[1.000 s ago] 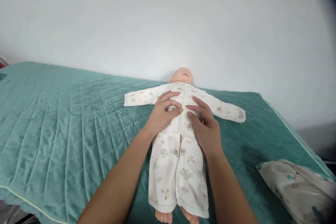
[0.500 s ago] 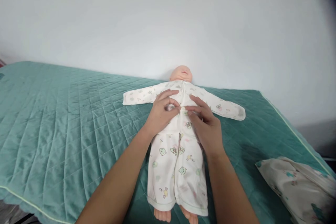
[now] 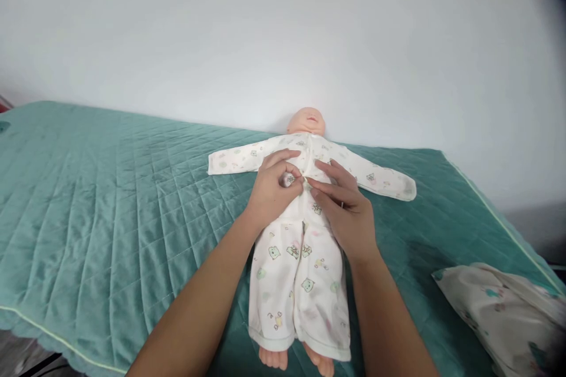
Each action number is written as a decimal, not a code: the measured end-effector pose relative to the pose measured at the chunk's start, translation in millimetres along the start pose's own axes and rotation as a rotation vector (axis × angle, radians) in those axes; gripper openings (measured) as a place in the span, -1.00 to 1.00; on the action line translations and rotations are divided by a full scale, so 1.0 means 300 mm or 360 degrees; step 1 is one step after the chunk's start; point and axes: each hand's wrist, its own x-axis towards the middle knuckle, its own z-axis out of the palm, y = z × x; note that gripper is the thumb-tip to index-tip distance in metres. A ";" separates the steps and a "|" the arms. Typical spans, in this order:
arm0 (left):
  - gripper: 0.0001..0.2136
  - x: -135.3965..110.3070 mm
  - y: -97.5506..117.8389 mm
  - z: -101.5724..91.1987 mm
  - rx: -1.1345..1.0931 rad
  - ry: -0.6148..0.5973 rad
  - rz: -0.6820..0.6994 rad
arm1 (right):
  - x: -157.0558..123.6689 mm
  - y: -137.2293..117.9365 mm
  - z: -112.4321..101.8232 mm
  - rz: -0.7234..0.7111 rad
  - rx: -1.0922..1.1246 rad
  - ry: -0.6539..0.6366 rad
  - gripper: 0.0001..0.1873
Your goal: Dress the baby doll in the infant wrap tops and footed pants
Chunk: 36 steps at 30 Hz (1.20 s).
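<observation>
A baby doll [image 3: 306, 121] lies on its back on a teal quilted bed [image 3: 110, 200], dressed in a white printed romper [image 3: 300, 283] with sleeves spread wide. My left hand [image 3: 274, 188] pinches the romper's front edge at the doll's chest, thumb and forefinger curled together. My right hand [image 3: 347, 212] meets it from the other side, fingertips pressed on the same front seam. The doll's bare feet stick out below the trouser legs.
A folded printed cloth [image 3: 504, 312] lies at the bed's right corner. A plain white wall [image 3: 283, 41] rises directly behind the doll's head. The bed's front edge runs along the lower left.
Both hands have crept slightly up the doll's chest along the front seam, and their fingertips have closed tighter together. The doll has not moved.
</observation>
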 end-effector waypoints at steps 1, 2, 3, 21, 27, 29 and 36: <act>-0.88 -0.001 -0.001 0.000 -0.0001 0.0010 0.0011 | 0.000 0.000 0.001 -0.0008 -0.0009 -0.0004 -0.78; -0.89 -0.001 -0.001 0.000 -0.0009 0.0017 0.0018 | 0.000 0.000 0.001 -0.0017 -0.0014 -0.0009 -0.77; -0.89 -0.002 -0.001 -0.001 -0.0023 0.0019 0.0022 | 0.000 0.000 0.001 -0.0027 -0.0016 -0.0013 -0.77; -0.90 -0.003 0.013 -0.017 -0.0197 -0.0007 -0.0089 | -0.012 -0.025 0.004 -0.0575 -0.0686 -0.0121 -0.58; -0.91 0.000 0.006 -0.018 -0.0287 -0.0007 -0.0172 | -0.016 -0.025 0.010 -0.0594 -0.0682 -0.0104 -0.62; -0.91 0.001 0.004 -0.018 -0.0300 -0.0007 -0.0178 | -0.017 -0.024 0.011 -0.0599 -0.0646 -0.0074 -0.63; -0.92 0.002 0.000 -0.016 -0.0295 -0.0005 -0.0173 | -0.021 -0.019 0.016 -0.0542 -0.0551 -0.0002 -0.68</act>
